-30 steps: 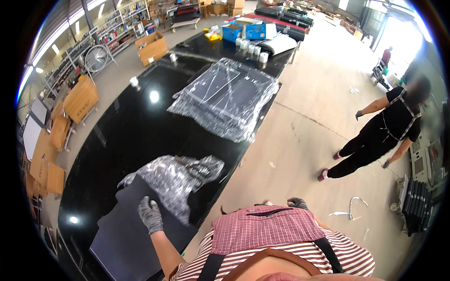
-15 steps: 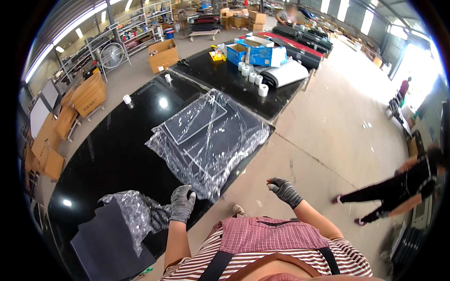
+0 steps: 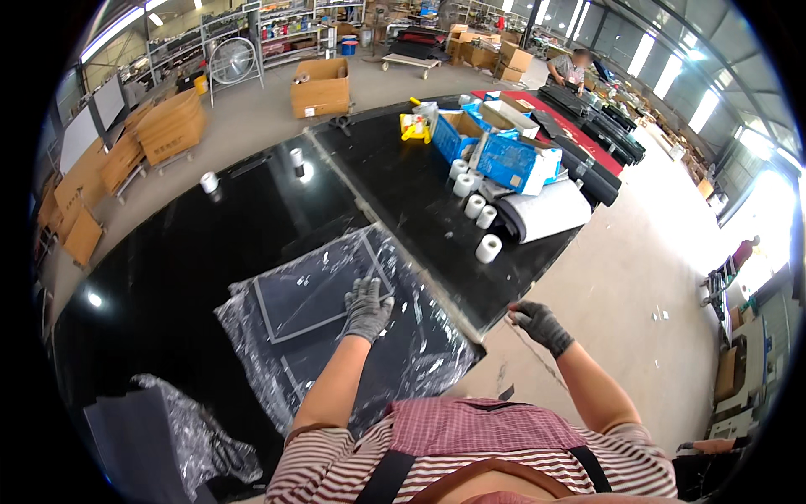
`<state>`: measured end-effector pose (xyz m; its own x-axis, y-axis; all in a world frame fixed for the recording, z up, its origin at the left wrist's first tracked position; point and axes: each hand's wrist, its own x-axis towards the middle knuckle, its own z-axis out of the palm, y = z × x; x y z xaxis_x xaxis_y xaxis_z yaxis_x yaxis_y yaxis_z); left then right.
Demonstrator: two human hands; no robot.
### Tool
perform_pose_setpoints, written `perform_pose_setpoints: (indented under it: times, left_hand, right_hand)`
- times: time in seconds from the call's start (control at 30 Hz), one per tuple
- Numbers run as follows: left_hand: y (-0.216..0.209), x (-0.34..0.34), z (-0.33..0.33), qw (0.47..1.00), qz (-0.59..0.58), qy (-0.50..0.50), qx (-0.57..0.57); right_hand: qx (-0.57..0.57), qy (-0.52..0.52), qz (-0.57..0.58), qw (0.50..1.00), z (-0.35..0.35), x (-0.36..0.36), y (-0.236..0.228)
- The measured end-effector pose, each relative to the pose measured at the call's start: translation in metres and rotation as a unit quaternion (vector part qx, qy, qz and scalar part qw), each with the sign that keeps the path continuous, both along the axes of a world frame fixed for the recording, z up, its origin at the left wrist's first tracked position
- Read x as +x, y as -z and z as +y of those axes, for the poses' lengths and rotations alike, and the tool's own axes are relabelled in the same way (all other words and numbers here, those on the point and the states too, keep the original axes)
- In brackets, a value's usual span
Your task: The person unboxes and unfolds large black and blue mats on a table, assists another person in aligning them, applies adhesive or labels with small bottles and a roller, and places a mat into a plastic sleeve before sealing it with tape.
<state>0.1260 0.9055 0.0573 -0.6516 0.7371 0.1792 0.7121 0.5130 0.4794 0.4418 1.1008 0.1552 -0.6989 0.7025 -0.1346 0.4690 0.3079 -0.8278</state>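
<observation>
My left hand, in a grey knit glove, lies flat with its fingers stretched out on a dark flat sheet wrapped in crinkled see-through plastic film. Pale grey strips mark a rectangular outline on that sheet, and my palm rests by the outline's right side. My right hand, gloved alike, is held in the air just beyond the table's right edge. Its fingers are curled with the tips together; whatever they may hold is too small to make out. Another dark sheet with bunched plastic film lies at the lower left.
The glossy black table carries several white rolls, blue cardboard boxes, a large pale roll of sheet and scissors. An open carton stands behind it. A co-worker bends over black goods at the back.
My left hand has moved from the film's near edge forward onto the wrapped sheet. My right hand has gone slightly forward and right. The view has shifted closer to the table's far half.
</observation>
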Motion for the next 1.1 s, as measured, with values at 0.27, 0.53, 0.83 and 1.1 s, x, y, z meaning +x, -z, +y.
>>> perform_pose_setpoints:
  times: [0.27,0.53,0.83,1.1]
  left_hand:
    - [0.037,-0.010,0.068,0.970,0.047,-0.199,-0.134]
    - [0.019,-0.009,0.079,0.959,0.076,-0.190,-0.194]
    - [0.008,-0.012,0.093,0.963,0.030,-0.192,-0.188]
    - [0.014,-0.009,0.088,0.961,0.036,-0.202,-0.187]
  right_hand:
    - [0.189,-0.214,-0.085,0.955,0.244,-0.281,0.031]
    - [0.296,-0.098,-0.147,0.939,0.388,-0.506,0.121]
    - [0.297,0.016,-0.143,0.944,0.508,-0.647,0.169]
    - [0.255,0.025,-0.127,0.958,0.480,-0.657,0.153]
